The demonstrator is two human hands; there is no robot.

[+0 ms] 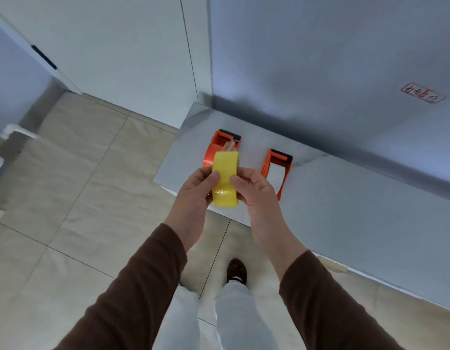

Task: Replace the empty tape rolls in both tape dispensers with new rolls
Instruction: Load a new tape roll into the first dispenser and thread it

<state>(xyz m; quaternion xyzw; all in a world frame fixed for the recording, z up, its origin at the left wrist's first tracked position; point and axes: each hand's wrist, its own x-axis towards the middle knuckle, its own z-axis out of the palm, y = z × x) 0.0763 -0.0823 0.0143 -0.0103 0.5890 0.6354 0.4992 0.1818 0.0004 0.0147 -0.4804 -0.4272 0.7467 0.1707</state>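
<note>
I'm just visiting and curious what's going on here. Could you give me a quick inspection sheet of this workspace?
Surface: grey ledge against a grey wall, bare apart from the two dispensers.
Job's things: yellow tape roll held upright over the ledge's edge; left orange dispenser seems to hold a roll; right orange dispenser looks empty.
Clutter: nothing seen.
Grips: left hand and right hand both pinch the roll, thumbs on its outer face.
Cables: nothing seen.
Surroundings: tiled floor, white door panels, a red stamp on the wall.
</note>
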